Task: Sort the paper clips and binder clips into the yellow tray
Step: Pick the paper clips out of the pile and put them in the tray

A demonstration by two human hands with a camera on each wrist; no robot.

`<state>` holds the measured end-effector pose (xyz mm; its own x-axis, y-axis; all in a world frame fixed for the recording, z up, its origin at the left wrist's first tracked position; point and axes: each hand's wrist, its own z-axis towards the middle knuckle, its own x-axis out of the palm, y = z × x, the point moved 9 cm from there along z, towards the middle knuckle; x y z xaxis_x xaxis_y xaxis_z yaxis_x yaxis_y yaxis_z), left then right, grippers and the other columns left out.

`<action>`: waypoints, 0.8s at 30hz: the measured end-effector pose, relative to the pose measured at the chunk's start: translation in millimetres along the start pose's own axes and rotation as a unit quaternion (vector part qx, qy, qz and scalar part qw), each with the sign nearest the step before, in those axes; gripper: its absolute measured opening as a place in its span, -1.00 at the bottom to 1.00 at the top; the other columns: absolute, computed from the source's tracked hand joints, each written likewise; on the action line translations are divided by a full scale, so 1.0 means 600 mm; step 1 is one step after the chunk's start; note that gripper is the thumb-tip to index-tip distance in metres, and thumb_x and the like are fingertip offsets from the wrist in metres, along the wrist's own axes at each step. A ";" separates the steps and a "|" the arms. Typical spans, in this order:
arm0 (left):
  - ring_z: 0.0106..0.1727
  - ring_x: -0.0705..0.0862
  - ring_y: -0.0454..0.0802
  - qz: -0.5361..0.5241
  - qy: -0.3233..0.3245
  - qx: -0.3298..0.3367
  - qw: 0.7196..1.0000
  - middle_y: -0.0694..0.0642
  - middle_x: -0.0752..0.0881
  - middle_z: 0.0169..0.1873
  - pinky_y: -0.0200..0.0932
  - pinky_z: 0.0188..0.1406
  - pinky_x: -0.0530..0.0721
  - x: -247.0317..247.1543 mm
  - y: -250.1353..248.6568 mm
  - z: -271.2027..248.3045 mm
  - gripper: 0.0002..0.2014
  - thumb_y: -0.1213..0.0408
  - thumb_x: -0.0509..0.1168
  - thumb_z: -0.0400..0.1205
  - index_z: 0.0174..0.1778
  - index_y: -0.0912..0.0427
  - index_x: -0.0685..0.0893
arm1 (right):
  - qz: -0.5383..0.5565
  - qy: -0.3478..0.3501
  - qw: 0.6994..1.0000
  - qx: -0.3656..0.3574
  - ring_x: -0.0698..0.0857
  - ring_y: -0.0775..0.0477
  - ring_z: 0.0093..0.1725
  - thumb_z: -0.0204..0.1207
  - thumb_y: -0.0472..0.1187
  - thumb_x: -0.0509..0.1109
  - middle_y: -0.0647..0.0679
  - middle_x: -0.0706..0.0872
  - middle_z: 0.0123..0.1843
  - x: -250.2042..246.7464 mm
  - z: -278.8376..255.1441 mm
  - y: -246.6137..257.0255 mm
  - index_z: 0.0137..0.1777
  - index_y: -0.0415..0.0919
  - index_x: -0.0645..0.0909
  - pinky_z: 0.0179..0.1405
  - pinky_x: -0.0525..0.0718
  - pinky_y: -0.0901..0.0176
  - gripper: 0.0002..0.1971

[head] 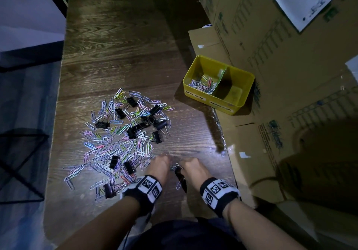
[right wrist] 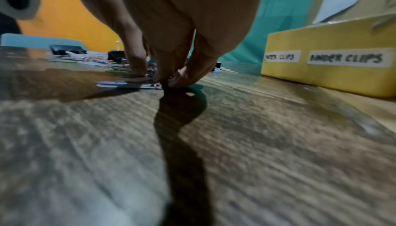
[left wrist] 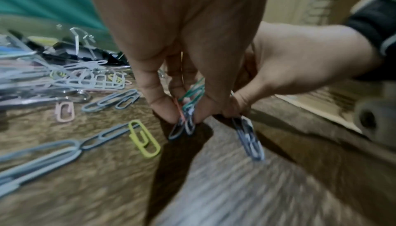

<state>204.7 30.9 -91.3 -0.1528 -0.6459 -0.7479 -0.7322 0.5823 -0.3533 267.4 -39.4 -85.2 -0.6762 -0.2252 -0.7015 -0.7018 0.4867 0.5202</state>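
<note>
Both hands pinch small bunches of paper clips (left wrist: 185, 111) just above the worktop (head: 120, 55): left hand (left wrist: 182, 46), right hand (left wrist: 289, 63). Light, slippery wire tangles; grip mid-bunch. Yellow tray (head: 246, 83) sits near.

Dim overall; glare on table (head: 186, 149); hard shadows; wrist views motion-blurred, edges warped.

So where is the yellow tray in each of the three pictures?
Head view: the yellow tray sits right of centre, beyond the hands, against the cardboard boxes.
Left wrist view: not in it.
Right wrist view: at the right edge, side on, its wall labelled for paper clips and binder clips.
Shared landmark: the right hand, seen in all three, pinching paper clips.
</note>
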 end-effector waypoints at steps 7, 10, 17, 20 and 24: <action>-0.25 0.66 -0.02 -0.058 0.022 -0.020 0.998 0.02 0.70 -0.31 -0.36 -0.36 0.53 -0.027 0.015 0.026 -0.81 0.36 0.45 0.38 -0.11 0.09 0.75 | 0.234 -0.045 0.964 0.118 0.62 0.08 -0.27 0.37 -0.10 0.58 0.01 0.69 -0.28 -0.020 0.011 -0.066 -0.04 -0.17 0.78 -0.19 0.54 0.29 -0.79; -0.47 0.65 -0.10 -0.200 0.043 -0.058 0.977 0.04 0.71 -0.43 -0.33 -0.58 0.57 -0.029 0.050 0.026 -0.82 0.46 0.52 0.33 -0.20 0.21 0.75 | 0.302 -0.065 0.942 0.132 0.52 0.07 -0.42 0.33 -0.12 0.61 0.08 0.59 -0.48 -0.033 0.010 -0.081 -0.43 -0.05 0.63 -0.36 0.52 0.25 -0.77; -0.35 0.76 0.05 -0.480 0.096 -0.073 0.869 0.26 0.80 -0.30 -0.17 -0.34 0.72 -0.109 0.040 0.046 -0.75 0.57 0.49 0.29 -0.13 0.37 0.73 | 0.459 -0.188 0.859 0.128 0.80 -0.22 -0.17 0.19 -0.16 0.70 -0.16 0.84 -0.23 -0.109 -0.003 -0.102 -0.25 -0.18 0.79 0.00 0.72 -0.34 -0.81; -0.50 0.71 -0.05 -0.528 0.093 -0.017 0.844 0.20 0.79 -0.42 -0.28 -0.51 0.66 -0.186 -0.014 0.075 -0.78 0.68 0.37 0.39 -0.13 0.35 0.69 | 0.501 -0.232 0.826 0.112 0.77 -0.16 -0.20 0.23 -0.24 0.67 -0.17 0.84 -0.23 -0.165 -0.019 -0.090 -0.28 -0.14 0.80 0.02 0.75 -0.25 -0.90; -0.34 0.75 -0.03 -0.577 0.041 0.028 0.816 0.15 0.79 -0.33 -0.28 -0.34 0.71 -0.281 -0.088 0.144 -0.77 0.59 0.40 0.40 -0.09 0.25 0.71 | 0.511 -0.303 0.801 0.070 0.76 -0.03 -0.30 0.29 -0.31 0.62 -0.14 0.83 -0.30 -0.246 -0.048 -0.070 -0.29 -0.30 0.75 -0.18 0.74 0.08 -0.90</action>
<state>326.9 151.7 5.0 0.5709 -0.8092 0.1387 -0.3895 -0.4157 -0.8219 390.1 -51.0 10.5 -0.6196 0.7816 -0.0726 0.2105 0.2545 0.9439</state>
